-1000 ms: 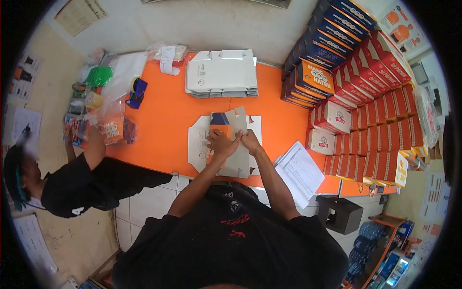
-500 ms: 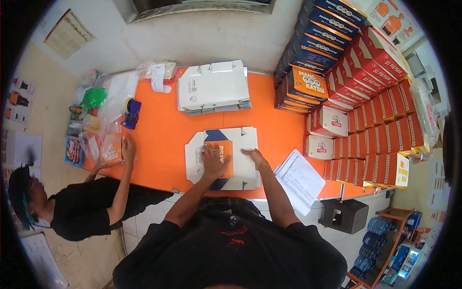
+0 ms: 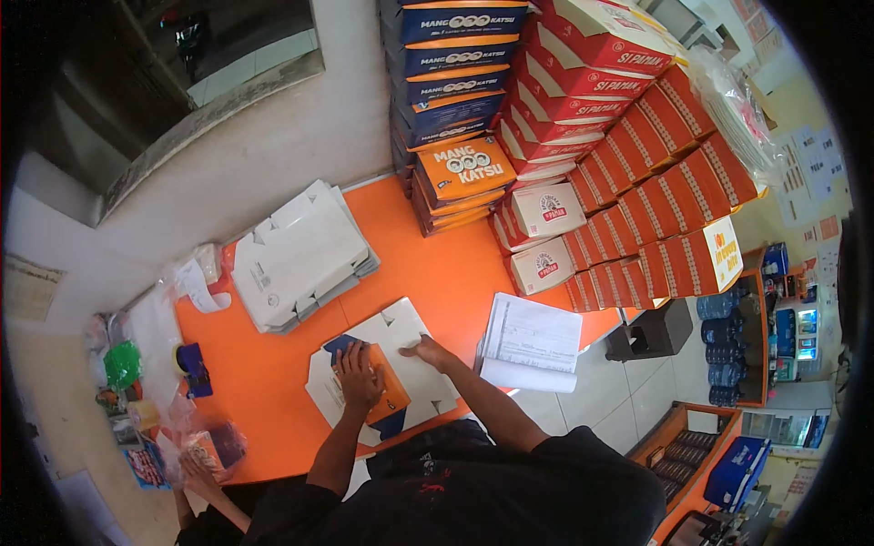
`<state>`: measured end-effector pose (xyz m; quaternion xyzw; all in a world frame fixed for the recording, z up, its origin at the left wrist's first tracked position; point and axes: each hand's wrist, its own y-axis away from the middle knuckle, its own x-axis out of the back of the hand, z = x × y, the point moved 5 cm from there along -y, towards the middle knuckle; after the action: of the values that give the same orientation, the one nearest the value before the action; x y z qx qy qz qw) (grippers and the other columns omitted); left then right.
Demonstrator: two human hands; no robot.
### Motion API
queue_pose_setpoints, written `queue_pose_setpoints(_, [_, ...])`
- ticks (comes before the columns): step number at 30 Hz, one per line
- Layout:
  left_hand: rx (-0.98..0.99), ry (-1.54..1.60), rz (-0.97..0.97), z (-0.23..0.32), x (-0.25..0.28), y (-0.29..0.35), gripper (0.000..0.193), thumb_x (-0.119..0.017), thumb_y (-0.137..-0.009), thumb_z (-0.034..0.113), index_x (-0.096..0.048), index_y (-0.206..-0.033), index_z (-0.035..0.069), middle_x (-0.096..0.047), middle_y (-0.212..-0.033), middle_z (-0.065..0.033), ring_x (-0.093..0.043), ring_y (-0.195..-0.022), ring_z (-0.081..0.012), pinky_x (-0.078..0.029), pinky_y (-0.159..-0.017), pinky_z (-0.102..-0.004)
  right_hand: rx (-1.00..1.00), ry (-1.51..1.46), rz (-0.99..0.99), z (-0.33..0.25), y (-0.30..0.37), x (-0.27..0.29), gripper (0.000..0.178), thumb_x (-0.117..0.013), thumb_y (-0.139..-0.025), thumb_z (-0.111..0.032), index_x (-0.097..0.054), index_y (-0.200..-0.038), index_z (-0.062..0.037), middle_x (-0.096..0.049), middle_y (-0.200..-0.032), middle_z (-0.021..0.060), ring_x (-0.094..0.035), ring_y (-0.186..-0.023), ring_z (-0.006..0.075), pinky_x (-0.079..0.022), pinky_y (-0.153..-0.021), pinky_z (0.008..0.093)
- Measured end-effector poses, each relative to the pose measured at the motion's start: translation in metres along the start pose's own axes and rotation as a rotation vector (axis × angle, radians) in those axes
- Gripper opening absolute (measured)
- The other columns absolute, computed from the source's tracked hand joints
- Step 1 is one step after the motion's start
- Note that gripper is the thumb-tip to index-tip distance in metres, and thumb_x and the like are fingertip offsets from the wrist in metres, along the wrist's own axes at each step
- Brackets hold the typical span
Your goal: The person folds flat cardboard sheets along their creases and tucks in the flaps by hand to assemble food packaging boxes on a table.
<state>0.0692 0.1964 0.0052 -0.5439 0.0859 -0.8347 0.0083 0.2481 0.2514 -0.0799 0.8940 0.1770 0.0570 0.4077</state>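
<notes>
A flat, unfolded cardboard box [image 3: 414, 328], white with a dark blue and orange printed part, lies on the orange table before me. My left hand [image 3: 359, 378] rests flat on its orange part, fingers stretched out. At the right edge of the cardboard is my right hand [image 3: 428, 351], thumb on top and the other fingers bent at the edge, partly hidden. Farther off to the left lies a stack of flat white cardboard boxes [image 3: 300, 259].
Folded orange boxes [image 3: 464, 170] and red boxes [image 3: 583, 41] stand piled at the back right. An open notebook [image 3: 530, 341] lies at the table's right edge. At left, a tape dispenser [image 3: 193, 370] sits near a co-worker's hand [image 3: 202, 478] on a plastic-wrapped package [image 3: 218, 450].
My view has swung to the right, so the table appears turned and the co-worker is mostly out of view. Both my hands stay on the flat box.
</notes>
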Motion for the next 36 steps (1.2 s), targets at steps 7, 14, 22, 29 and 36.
queue_pose_setpoints(7, [-0.017, -0.030, 0.002, 0.004, 0.007, 0.005, 0.062, -0.059, -0.080, 0.050, -0.051, -0.126, 0.009, -0.043, -0.129, -0.0156, -0.036, -0.125, -0.0367, -0.019, -0.107, -0.0544, -0.029, 0.092, -0.004, -0.058, 0.055, 0.000, 0.066, -0.075, -0.075, -0.026, -0.046, -0.126, 0.0034, -0.061, -0.112, 0.0175, -0.059, -0.105, 0.0273, -0.047, -0.091, 0.0369])
queue_pose_setpoints(14, [0.486, 0.436, 0.318, -0.005, 0.058, 0.025, 0.067, -0.067, -0.080, 0.028, -0.036, -0.136, 0.007, -0.041, -0.129, -0.0190, -0.041, -0.120, -0.0373, -0.029, -0.103, -0.0532, -0.075, -0.428, -0.460, 0.010, 0.044, 0.001, 0.056, -0.068, -0.083, -0.020, -0.044, -0.126, 0.0058, -0.057, -0.119, 0.0167, -0.058, -0.108, 0.0257, -0.048, -0.092, 0.0395])
queue_pose_setpoints(22, [1.111, 1.993, 0.048, -0.065, 0.026, 0.134, 0.053, -0.055, -0.086, 0.031, -0.044, -0.130, 0.003, -0.061, -0.109, -0.0141, -0.062, -0.098, -0.0278, -0.053, -0.081, -0.0430, -0.047, -0.091, -0.322, -0.020, 0.055, -0.008, 0.048, -0.065, -0.085, -0.013, -0.046, -0.124, 0.0074, -0.059, -0.117, 0.0172, -0.062, -0.102, 0.0265, -0.054, -0.085, 0.0393])
queue_pose_setpoints(29, [0.976, 1.762, -0.076, -0.046, 0.056, 0.119, 0.061, -0.055, -0.086, 0.038, -0.039, -0.134, 0.004, -0.058, -0.118, -0.0138, -0.060, -0.101, -0.0245, -0.050, -0.086, -0.0394, -0.005, 0.119, -0.328, -0.051, 0.088, -0.049, 0.044, -0.059, -0.088, -0.014, -0.048, -0.125, 0.0073, -0.058, -0.118, 0.0184, -0.059, -0.106, 0.0270, -0.049, -0.091, 0.0385])
queue_pose_setpoints(36, [0.810, 1.116, -0.192, 0.017, 0.039, 0.060, 0.085, -0.062, -0.076, 0.053, -0.027, -0.137, 0.006, -0.056, -0.113, -0.0189, -0.055, -0.103, -0.0262, -0.046, -0.082, -0.0372, 0.204, 0.272, -0.462, -0.049, 0.103, -0.110, 0.037, -0.049, -0.089, -0.011, -0.051, -0.122, 0.0050, -0.059, -0.111, 0.0150, -0.059, -0.098, 0.0239, -0.048, -0.085, 0.0343])
